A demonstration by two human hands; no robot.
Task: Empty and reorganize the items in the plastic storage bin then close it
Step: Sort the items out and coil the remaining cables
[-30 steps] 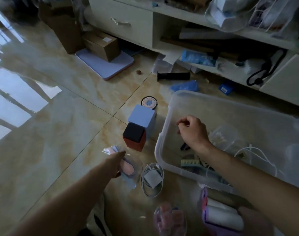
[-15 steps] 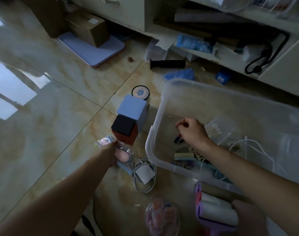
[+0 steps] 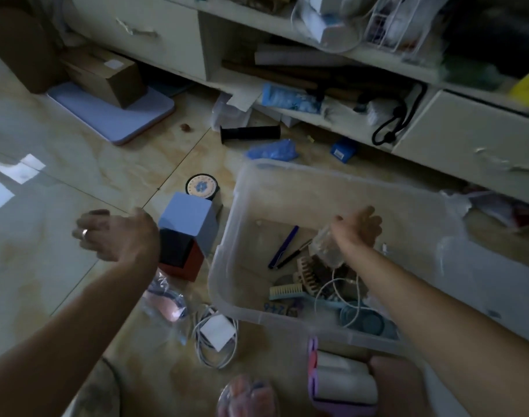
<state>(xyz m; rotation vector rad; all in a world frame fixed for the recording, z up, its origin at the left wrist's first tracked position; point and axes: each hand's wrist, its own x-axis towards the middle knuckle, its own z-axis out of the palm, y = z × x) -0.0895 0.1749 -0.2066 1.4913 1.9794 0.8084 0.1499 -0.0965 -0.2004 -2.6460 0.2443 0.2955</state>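
The clear plastic storage bin (image 3: 245, 188) stands open on the floor at centre right. Inside lie a blue pen (image 3: 284, 246), a tan hair claw (image 3: 307, 275), a small brush (image 3: 287, 291), a white cable (image 3: 335, 296) and teal round pieces (image 3: 364, 322). My right hand (image 3: 358, 228) is inside the bin and grips a small clear plastic bag (image 3: 327, 249) above these items. My left hand (image 3: 115, 236) hovers over the floor left of the bin, fingers loosely curled, holding nothing. A clear packet with something pink (image 3: 165, 305) lies on the floor below it.
Beside the bin stand a blue box (image 3: 191, 218), a black-and-red box (image 3: 182, 260) and a round tin (image 3: 201, 186). A coiled white charger (image 3: 216, 334), a lint roller (image 3: 341, 377) and a clear round pack (image 3: 248, 397) lie near me. A cluttered cabinet (image 3: 287, 94) runs behind.
My left hand let go of the pink packet and lifted up and left. My right hand moved right inside the bin and took hold of the clear bag.
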